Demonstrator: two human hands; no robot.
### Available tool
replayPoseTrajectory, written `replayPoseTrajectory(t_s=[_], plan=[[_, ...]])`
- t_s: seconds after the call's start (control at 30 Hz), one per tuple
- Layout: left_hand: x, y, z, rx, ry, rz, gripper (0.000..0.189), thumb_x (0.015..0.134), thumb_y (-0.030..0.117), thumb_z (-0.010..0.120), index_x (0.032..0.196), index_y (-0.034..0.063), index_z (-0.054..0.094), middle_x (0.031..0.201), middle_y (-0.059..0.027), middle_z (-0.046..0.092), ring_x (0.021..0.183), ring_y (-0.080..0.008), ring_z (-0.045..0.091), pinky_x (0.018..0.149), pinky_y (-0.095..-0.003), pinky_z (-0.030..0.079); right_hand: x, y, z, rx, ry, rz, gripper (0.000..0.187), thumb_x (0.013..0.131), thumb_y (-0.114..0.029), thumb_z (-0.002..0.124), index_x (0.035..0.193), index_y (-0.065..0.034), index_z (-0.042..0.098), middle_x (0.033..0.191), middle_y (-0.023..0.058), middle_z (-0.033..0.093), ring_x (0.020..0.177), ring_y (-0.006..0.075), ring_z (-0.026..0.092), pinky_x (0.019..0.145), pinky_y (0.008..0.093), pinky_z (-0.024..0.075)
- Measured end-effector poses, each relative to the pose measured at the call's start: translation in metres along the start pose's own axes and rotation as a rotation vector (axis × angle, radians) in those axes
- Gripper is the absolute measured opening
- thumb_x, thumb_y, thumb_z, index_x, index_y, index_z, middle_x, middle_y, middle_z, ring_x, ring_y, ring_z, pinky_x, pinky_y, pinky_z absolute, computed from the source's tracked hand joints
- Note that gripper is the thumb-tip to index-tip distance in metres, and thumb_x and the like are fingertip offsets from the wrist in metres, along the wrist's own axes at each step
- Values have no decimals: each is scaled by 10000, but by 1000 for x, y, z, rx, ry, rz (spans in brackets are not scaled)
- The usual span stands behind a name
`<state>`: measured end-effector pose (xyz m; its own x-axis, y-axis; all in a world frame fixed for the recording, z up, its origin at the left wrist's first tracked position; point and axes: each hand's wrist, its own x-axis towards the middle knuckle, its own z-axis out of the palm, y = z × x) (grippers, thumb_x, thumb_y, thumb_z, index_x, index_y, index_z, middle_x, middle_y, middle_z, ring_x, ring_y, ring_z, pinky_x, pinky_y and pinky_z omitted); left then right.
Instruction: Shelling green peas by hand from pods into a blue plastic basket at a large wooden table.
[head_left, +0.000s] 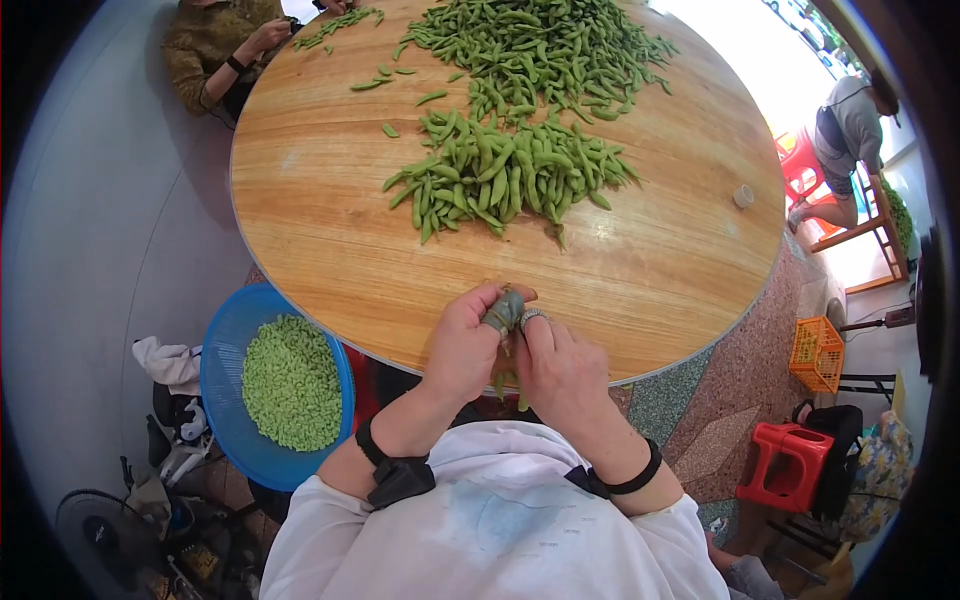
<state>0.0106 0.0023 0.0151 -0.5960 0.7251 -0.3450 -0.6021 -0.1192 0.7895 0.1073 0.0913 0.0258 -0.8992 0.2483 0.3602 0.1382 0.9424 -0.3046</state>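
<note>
My left hand (461, 349) and my right hand (566, 367) meet over the near edge of the round wooden table (322, 262). A grey covering (504, 311) wraps the left thumb, and a ridged metal band (533, 316) sits on a right finger. Both hands are curled around green soybean pods (501, 382), whose ends show between and below the palms. Fingers hide most of these pods, so which hand bears each one cannot be told. Beyond my hands lies a small heap of pods (510, 172), with a larger heap (540, 52) behind it touching its far side.
Left of me, a blue plastic basket (217, 360) holds shelled green beans (292, 390). A small white cup (742, 196) stands at the table's right. Another person (217, 52) sits far left; one more (847, 135) bends at right. A red stool (784, 465), orange crate (816, 354) and fan (101, 532) stand around.
</note>
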Motion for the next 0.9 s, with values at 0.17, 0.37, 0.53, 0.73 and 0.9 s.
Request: replayPoseTrajectory(t_s=[0.17,0.37,0.53,0.73,0.9], plan=[[6,-10,-3,482,45,272,198,823,-51,469,979,0,580,858,-1,572,735,-58,518,643,-194,427,1,4,9,-3,5,21,106,767,-115,561,797,-69,470,650,73,520,540,220,563,451,316,444],[9,-1,-4,-26,-48,104,198,813,-33,541,1007,-14,574,859,-25,590,726,-79,548,625,-196,445,9,12,8,338,55,215,128,806,-121,562,806,-35,467,638,158,557,542,319,569,469,397,444],[11,-2,-12,-69,-73,43,222,795,-13,593,1016,-10,574,866,-43,598,705,-86,563,601,-191,448,9,17,8,592,26,318,161,809,-124,567,752,-6,473,613,171,536,529,337,546,477,396,413],[14,6,-12,-56,-188,43,198,797,17,608,992,0,578,846,-33,603,696,-88,567,574,-185,441,10,28,10,964,-99,477,190,814,-118,562,709,17,478,563,152,486,469,263,468,463,329,377],[17,1,-18,-294,-141,5,150,819,44,581,968,28,582,829,-24,605,682,-92,556,562,-189,421,14,20,-1,819,-33,350,160,814,-106,561,733,16,497,557,137,479,474,205,455,470,309,380]])
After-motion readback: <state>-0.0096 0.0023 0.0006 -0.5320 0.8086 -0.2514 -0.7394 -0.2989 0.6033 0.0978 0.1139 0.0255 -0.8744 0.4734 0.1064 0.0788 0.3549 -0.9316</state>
